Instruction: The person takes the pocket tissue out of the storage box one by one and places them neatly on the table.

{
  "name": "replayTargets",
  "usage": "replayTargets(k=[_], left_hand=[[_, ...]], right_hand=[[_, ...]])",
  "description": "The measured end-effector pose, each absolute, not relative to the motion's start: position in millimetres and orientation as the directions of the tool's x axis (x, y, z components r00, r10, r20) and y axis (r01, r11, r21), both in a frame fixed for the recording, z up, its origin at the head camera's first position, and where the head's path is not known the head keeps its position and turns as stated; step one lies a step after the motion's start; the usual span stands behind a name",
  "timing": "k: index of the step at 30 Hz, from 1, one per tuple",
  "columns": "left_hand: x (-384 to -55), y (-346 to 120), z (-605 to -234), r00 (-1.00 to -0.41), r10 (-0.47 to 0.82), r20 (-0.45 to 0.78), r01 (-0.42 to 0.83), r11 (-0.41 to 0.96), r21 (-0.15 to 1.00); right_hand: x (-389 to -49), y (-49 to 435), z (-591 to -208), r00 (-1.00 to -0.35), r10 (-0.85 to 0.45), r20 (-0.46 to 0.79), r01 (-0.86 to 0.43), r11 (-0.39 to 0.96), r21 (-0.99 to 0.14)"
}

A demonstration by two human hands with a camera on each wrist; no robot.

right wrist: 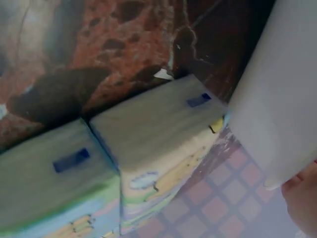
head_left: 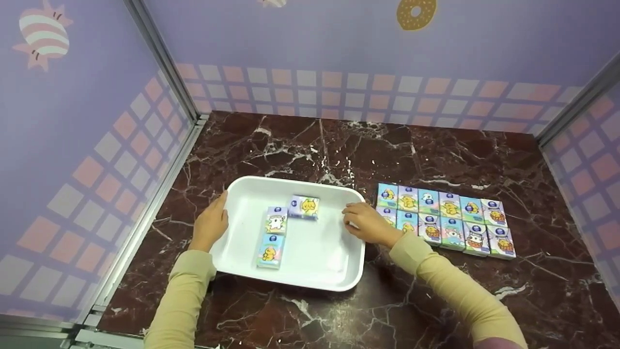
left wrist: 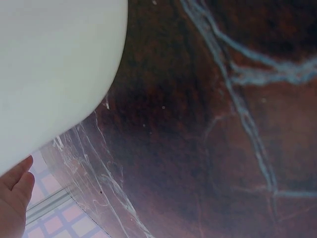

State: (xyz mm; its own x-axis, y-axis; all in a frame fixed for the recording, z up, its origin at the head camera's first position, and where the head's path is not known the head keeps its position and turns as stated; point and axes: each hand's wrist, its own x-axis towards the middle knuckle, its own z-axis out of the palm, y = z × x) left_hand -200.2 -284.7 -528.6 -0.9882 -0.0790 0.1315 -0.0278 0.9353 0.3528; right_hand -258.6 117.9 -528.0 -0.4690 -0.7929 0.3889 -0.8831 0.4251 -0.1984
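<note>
A white plastic tray [head_left: 310,252] sits on the table with three small printed tissue packs inside. A purple pack [head_left: 304,207] lies crosswise near the back; a white-and-purple pack [head_left: 276,221] and a light blue pack [head_left: 270,252] form a column beside it. Along the tray's left outer side rests my left hand [head_left: 209,224], its fingers fairly straight and touching the wall. My right hand [head_left: 369,224] holds the right rim, fingers bent over the edge. In the right wrist view, the tray wall [right wrist: 272,94] hides part of that hand.
Two rows of tissue packs [head_left: 451,231] stand to the right of the tray, close to my right forearm. The dark red marble tabletop [head_left: 290,150] is enclosed by purple panels [head_left: 339,43] at the back and sides. A metal rail [head_left: 160,53] runs up the left corner.
</note>
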Motion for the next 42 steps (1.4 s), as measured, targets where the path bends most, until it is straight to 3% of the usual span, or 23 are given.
replayTargets(k=[5,14,24,42], left_hand=[[-200,-284,-528,-0.985,-0.073,0.155,-0.014,0.935,0.354],[-199,-285,-530,-0.985,-0.073,0.157,-0.014,0.938,0.346],[-199,-283,-529,-0.987,-0.078,0.139,-0.028,0.942,0.335],[-201,-269,-509,-0.995,-0.024,0.095,-0.007,0.983,0.182]], right_hand=[[-258,117,-533,-0.482,-0.768,0.421,-0.875,0.439,-0.202],[-252,117,-534,-0.574,-0.737,0.356,-0.819,0.522,-0.241],[-250,117,-535,-0.614,-0.711,0.344,-0.79,0.547,-0.278],[-253,118,-538,-0.606,-0.722,0.333,-0.795,0.549,-0.257]])
